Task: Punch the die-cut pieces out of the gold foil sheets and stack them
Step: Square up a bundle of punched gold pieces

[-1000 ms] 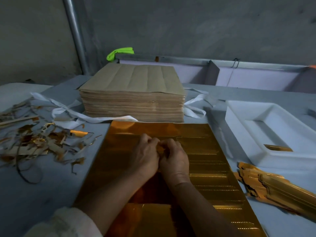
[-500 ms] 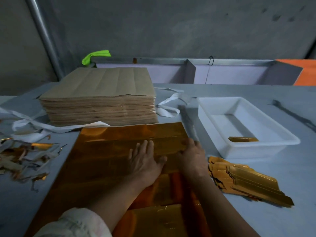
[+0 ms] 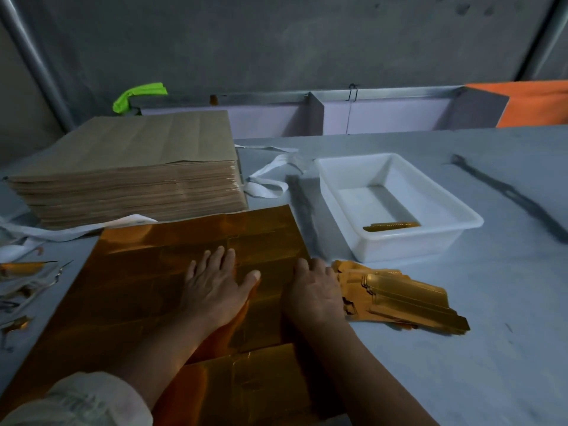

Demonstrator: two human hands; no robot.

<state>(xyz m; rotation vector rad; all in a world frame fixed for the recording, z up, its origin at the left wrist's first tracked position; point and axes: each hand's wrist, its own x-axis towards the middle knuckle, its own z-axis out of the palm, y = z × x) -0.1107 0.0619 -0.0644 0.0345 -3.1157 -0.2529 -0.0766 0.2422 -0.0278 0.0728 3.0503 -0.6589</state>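
Observation:
A large gold foil sheet point(image 3: 138, 287) lies flat on the grey table in front of me. My left hand point(image 3: 215, 284) presses on its middle, palm down, fingers straight and spread. At the sheet's right edge rests my right hand point(image 3: 313, 290), right beside a loose pile of punched gold pieces point(image 3: 405, 302). Its fingers bend down out of sight, so I cannot tell whether they hold anything. Another gold sheet point(image 3: 246, 385) overlaps the near end.
A thick stack of brown-backed sheets point(image 3: 129, 167) stands behind the foil. A white plastic tray point(image 3: 430, 238) at the right holds one gold piece point(image 3: 393, 226). Foil scraps point(image 3: 24, 272) litter the left edge. White strapping point(image 3: 267, 179) lies between stack and tray.
Both hands were pinching something together at the sheet's middle. They have parted: the left now lies flat on the sheet, the right has gone to the sheet's right edge by the pile.

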